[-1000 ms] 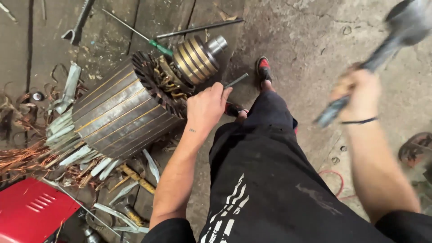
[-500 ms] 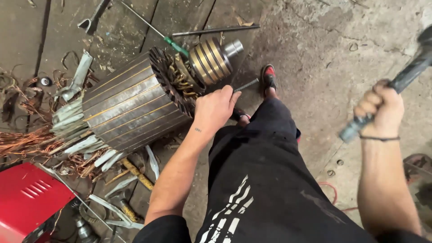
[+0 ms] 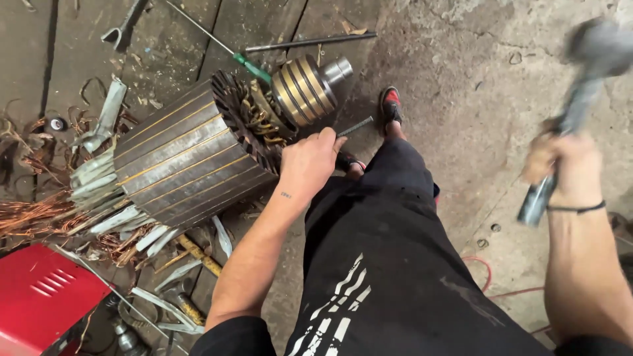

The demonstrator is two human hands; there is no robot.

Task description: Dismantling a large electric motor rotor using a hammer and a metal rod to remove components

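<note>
rotor on floor, punch held at its end, hammer raised

rotor (image 3: 198, 155) lain on its side on the concrete floor (image 3: 461, 72), copper wire (image 3: 30, 214) spilling from its left end; left hand (image 3: 308, 165) closed round a thin steel punch (image 3: 356, 125), set just beside the rotor's winding end; right hand (image 3: 560, 168) fisted on the handle of a hammer (image 3: 580, 79), lifted high and blurred; red case (image 3: 39, 300) noted at lower left; green-handled screwdriver (image 3: 247, 64) lain behind the rotor.
</note>
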